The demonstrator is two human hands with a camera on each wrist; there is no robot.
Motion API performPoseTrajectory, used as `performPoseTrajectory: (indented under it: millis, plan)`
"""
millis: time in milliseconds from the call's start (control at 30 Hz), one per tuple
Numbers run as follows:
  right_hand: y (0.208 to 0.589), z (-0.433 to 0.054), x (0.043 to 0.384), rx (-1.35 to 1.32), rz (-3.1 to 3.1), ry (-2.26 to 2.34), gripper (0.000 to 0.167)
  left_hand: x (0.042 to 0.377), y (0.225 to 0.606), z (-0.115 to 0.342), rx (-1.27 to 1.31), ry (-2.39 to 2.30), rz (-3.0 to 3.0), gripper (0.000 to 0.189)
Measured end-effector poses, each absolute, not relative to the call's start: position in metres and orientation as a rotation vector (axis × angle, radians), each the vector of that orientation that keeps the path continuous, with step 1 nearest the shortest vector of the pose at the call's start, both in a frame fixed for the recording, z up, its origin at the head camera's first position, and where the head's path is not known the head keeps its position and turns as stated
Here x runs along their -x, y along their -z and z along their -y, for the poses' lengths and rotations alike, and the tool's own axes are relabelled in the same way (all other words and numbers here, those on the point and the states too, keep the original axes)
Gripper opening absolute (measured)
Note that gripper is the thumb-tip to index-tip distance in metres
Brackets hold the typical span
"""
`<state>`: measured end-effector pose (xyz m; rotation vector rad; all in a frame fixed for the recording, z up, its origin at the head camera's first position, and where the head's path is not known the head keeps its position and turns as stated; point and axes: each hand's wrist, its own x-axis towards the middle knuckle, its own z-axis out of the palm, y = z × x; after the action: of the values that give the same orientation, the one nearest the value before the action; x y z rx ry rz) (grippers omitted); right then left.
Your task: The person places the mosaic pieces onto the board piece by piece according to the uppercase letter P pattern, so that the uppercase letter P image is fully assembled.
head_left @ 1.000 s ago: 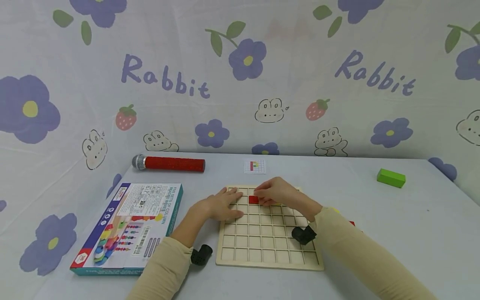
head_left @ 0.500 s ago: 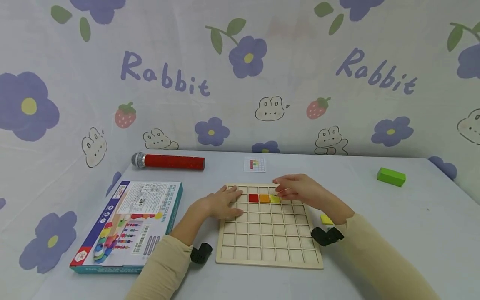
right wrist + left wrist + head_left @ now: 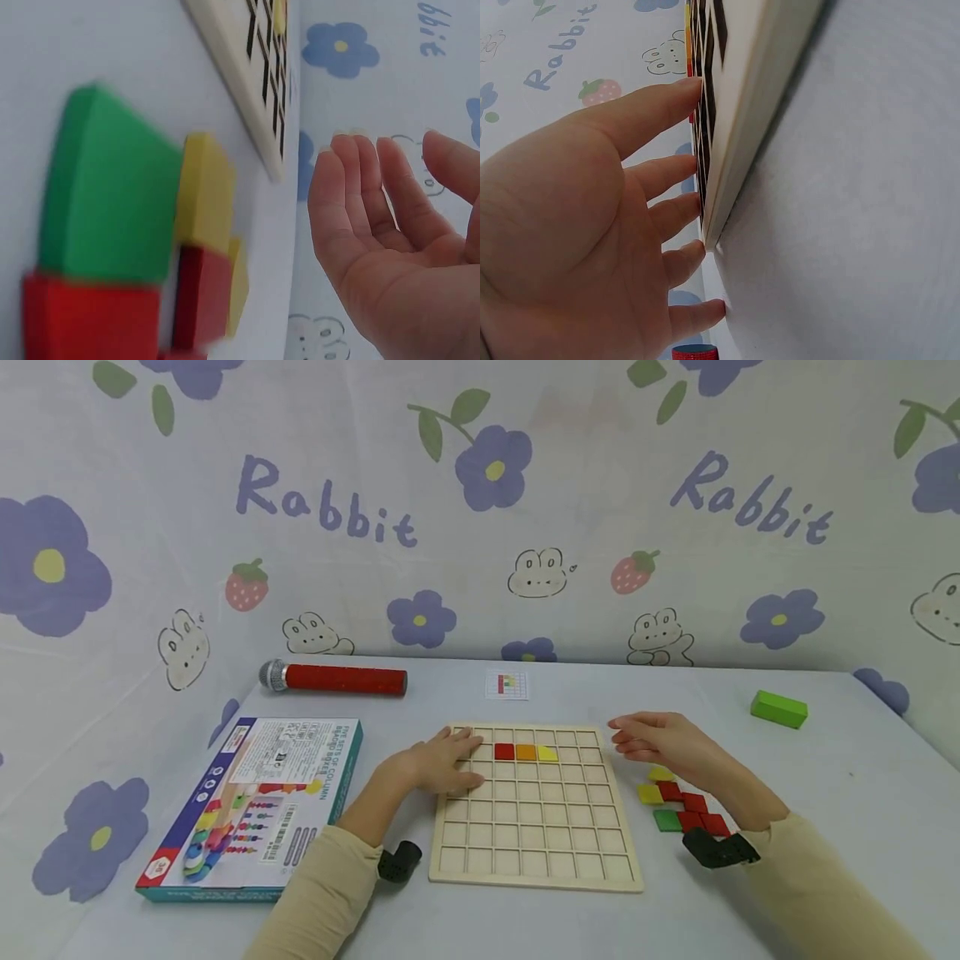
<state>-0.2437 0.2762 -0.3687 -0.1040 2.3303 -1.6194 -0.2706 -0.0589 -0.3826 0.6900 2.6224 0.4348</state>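
Note:
A wooden grid board lies on the table, with a red tile, an orange tile and a yellow tile side by side in one row near its far edge. My left hand rests on the board's left side, fingers spread, fingertips at the edge in the left wrist view. Right of the board, my right hand is in the air with relaxed fingers and nothing in them. Below it lie loose tiles: several red tiles, two yellow ones and a green tile.
A small card with a coloured grid lies beyond the board. A red microphone is at the back left, a boxed toy set in front of it. A green block sits at the back right.
My right hand has let go of the yellow tile in the row and moved right, off the board, uncovering the orange and yellow tiles and the loose tiles. My left hand stays in place.

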Motion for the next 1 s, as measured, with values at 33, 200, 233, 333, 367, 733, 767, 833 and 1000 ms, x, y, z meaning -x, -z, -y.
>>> performPoseTrajectory:
  millis: [33,200,233,333,367,733,767,833,1000]
  plan:
    - [0.369,-0.281,0.242,0.114,-2.346,1.599,0.057,0.271,0.383,0.059,-0.69,-0.434,-2.622,0.067]
    - [0.373,-0.302,0.23,0.142,-2.379,1.532,0.055,0.271,0.383,0.058,-0.696,-0.421,-2.626,0.067]
    - [0.374,-0.306,0.228,0.144,-2.382,1.521,0.056,0.271,0.383,0.058,-0.697,-0.42,-2.624,0.067]
    - [0.376,-0.318,0.22,0.122,-2.394,1.489,0.057,0.27,0.384,0.058,-0.698,-0.423,-2.62,0.067]
    - [0.377,-0.322,0.218,0.113,-2.397,1.483,0.058,0.271,0.384,0.058,-0.696,-0.425,-2.619,0.067]
    - [0.384,-0.352,0.195,0.081,-2.501,1.358,0.057,0.27,0.382,0.058,-0.695,-0.425,-2.622,0.067]
    - [0.385,-0.354,0.193,0.079,-2.503,1.351,0.056,0.27,0.381,0.058,-0.694,-0.427,-2.621,0.067]
    - [0.386,-0.356,0.191,0.077,-2.496,1.354,0.056,0.27,0.381,0.058,-0.692,-0.429,-2.621,0.067]
    - [0.388,-0.358,0.184,0.113,-2.465,1.357,0.054,0.27,0.381,0.059,-0.689,-0.421,-2.622,0.067]
